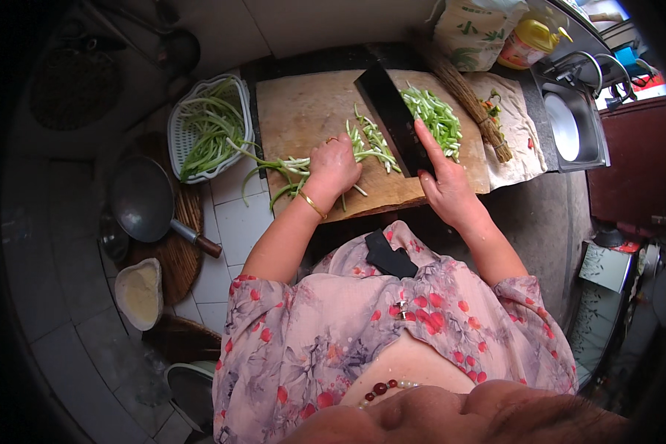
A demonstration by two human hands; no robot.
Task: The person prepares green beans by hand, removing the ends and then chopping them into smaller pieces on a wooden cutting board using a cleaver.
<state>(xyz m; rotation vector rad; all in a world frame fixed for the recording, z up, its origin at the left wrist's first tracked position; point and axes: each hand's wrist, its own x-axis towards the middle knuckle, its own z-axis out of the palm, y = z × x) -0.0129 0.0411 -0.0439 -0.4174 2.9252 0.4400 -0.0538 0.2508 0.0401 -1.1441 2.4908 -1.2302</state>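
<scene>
My left hand [336, 164] presses a bunch of green-and-white stalks [295, 165] onto a wooden cutting board [305, 105], its fingers curled over them. My right hand [444, 180] grips a dark, wide-bladed cleaver [388, 114] at its near end; the handle is hidden by the hand. The blade slants across the board, between a few cut pieces [378, 141] on its left and a larger pile of chopped green pieces [435, 119] on its right. Long stalk ends trail from my left hand toward the board's left edge.
A white plastic basket [248, 111] of long green stalks stands left of the board. A wok [143, 200] lies further left. A straw brush [466, 100] rests on a cloth [519, 125] at right, beside a steel sink [594, 130] with a white dish. A white sack [472, 33] and yellow container [527, 44] stand behind.
</scene>
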